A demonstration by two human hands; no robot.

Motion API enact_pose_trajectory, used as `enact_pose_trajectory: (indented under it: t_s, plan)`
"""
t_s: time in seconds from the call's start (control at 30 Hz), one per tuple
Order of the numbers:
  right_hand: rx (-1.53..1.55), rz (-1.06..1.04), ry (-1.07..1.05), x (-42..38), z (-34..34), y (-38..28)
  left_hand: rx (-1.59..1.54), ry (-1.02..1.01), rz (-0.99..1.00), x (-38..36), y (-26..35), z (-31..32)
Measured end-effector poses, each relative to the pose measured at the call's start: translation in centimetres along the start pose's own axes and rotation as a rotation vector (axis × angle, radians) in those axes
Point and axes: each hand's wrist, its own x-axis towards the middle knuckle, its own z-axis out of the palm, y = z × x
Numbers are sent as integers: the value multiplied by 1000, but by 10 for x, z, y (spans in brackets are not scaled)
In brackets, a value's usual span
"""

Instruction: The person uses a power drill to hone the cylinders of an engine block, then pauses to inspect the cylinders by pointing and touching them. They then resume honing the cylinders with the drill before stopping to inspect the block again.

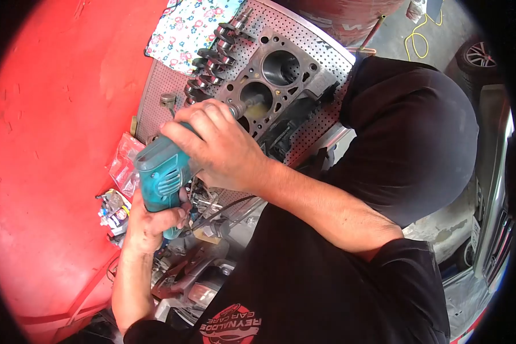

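My left hand [149, 223] is wrapped around the handle of a teal power drill [165, 172]. My right hand [218, 143] is closed over the front of the drill body, near its chuck [237, 110]. The drill points at a grey engine block [268, 54] lying with its cylinder bores facing up. A blurred tool on the chuck reaches into the middle visible bore [258, 94]; its exact form is smeared. Beyond it another bore [281, 67] stands open. My right hand partly covers a nearer bore.
A crankshaft [212, 63] lies left of the block on a perforated metal table [332, 49], beside a flowered cloth [183, 37]. A piston [167, 100] stands near a large red panel [57, 160]. Black cloth [413, 137] bulges at right. Cars and a yellow cord [418, 43] are beyond.
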Motion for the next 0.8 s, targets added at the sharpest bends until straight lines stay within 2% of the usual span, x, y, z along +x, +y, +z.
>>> enact_pose_trajectory:
  t_s: [0.1,0.37,0.53,0.57,0.8]
  plan:
    - [3,19,36,-1,2,4,41,-59,-22,6,6,-5]
    - [-23,173,14,-9,4,13,114,-58,-60,30,8,0]
    - [-11,113,92,4,6,0,136,-72,-14,14,20,-10]
    - [-8,108,100,6,6,-4,94,-23,-22,8,22,-9]
    - [0,156,106,2,11,8,130,-32,-88,23,26,-5]
